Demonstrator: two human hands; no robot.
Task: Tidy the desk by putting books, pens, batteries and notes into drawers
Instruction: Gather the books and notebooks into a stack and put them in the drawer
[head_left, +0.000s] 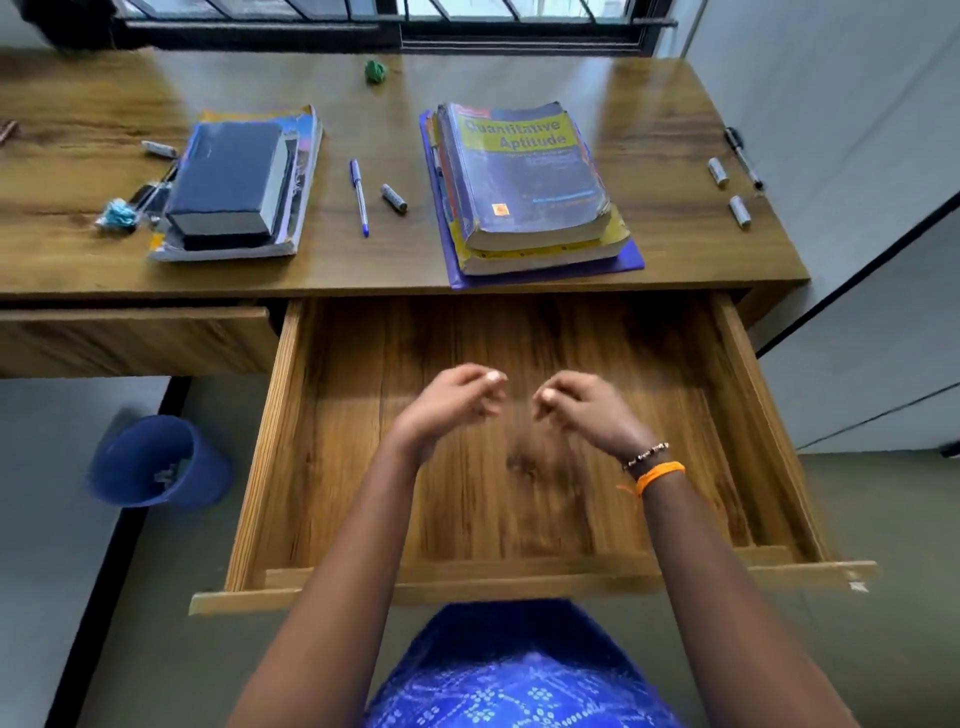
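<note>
Desk (649, 93): wooden top, seen from above; its far left end runs out of the picture.
Open drawer (737, 358): pulled fully out below the right half of the desk; wooden floor bare. Both forearms cross its front panel and cover part of it.
Closed drawer (135, 338): left of the open one, front flush under the desk edge.
Left hand (447, 405): raised over the drawer floor, fingers curled loosely inward, nothing seen in it. Motion blur softens the fingertips.
Right hand (587, 408): near the left hand, not touching it; fingers curled the same way, no object seen. Beaded bracelet and orange band (660, 474) on the wrist.
Right book stack (524, 176): on the desk just behind the open drawer. Top cover reads "Quantitative Aptitude"; smaller print is illegible. Lower books show only their edges.
Left book stack (228, 182): dark thick book on flat magazines or workbooks; their covers are mostly hidden.
Blue pen (359, 197): between the two stacks, beside one battery (394, 198).
Right edge items: two batteries (718, 171) and a black pen (744, 157).
Left clutter (137, 205): blue crumpled paper, pens and another battery beside the left stack; blurred, individual pieces hard to separate.
Green crumpled note (375, 71): far side of the desk.
Blue bin (156, 462): on the floor at left, contents unclear.
</note>
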